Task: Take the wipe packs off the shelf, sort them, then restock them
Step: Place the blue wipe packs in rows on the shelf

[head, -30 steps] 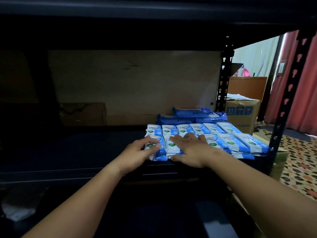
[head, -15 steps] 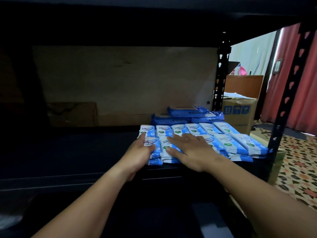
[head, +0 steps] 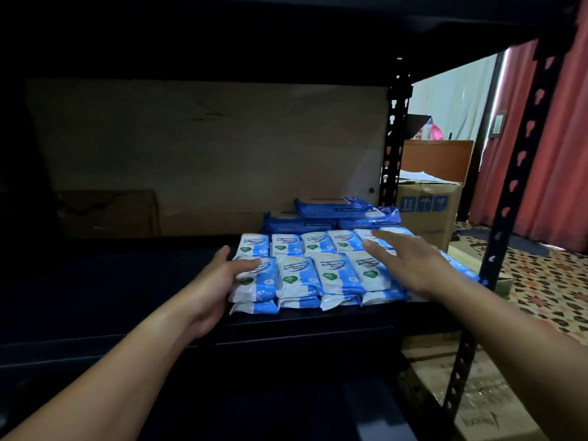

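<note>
- To your left the dark shelf (head: pixel 105 281) is lying bare, leaving broad room beside the packs.
- Your left hand (head: pixel 219 281) is resting against the left edge of the white-and-blue wipe packs (head: pixel 318 272), thumb laid on the top corner pack, fingers out of sight beside the stack, so how far they are curling you cannot tell.
- Those packs are sitting in two stacked rows at the shelf's front lip, with dark blue wipe packs (head: pixel 334 214) piled just behind.
- Your right hand (head: pixel 410 265) is spreading flat, fingers straight, over the right-hand packs, gripping nothing.
- Right of the packs a black slotted post (head: pixel 515 198) is bounding the shelf; beyond it a cardboard box (head: pixel 426 211), red curtain (head: pixel 560 138) and patterned floor (head: pixel 547 288) are showing.
</note>
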Action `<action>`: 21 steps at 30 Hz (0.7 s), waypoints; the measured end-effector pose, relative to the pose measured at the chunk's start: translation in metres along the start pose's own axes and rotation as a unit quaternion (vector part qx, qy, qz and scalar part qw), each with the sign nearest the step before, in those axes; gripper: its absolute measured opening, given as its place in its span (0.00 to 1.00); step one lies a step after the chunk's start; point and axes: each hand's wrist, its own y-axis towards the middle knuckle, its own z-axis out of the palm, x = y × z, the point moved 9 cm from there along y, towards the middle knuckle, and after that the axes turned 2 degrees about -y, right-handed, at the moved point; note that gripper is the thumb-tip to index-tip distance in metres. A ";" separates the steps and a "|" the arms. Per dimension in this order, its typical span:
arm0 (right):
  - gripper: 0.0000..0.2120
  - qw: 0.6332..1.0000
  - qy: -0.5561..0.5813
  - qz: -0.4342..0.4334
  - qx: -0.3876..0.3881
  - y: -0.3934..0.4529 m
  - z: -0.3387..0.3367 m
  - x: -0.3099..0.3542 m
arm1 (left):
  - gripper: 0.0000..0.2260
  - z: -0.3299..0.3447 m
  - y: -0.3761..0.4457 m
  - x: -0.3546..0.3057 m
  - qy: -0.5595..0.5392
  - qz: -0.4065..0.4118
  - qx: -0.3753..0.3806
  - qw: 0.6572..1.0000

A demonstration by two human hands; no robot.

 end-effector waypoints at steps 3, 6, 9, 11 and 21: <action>0.50 0.992 -0.070 0.076 0.069 0.009 0.009 -0.036 | 0.40 -0.008 0.009 -0.007 0.003 0.005 -0.034 0.999; 0.53 0.981 -0.081 0.112 0.135 0.022 0.022 -0.052 | 0.36 0.000 0.023 -0.014 0.023 0.015 -0.032 0.999; 0.58 0.975 -0.085 0.121 0.164 0.031 0.030 -0.055 | 0.26 0.011 0.033 -0.018 0.099 0.045 -0.026 0.994; 0.56 0.972 -0.096 0.125 0.173 0.026 0.030 -0.050 | 0.29 0.014 0.042 -0.015 0.145 0.044 -0.027 0.988; 0.59 0.986 -0.056 0.107 0.116 0.050 0.021 -0.058 | 0.24 0.016 0.049 -0.014 0.227 0.017 -0.020 0.973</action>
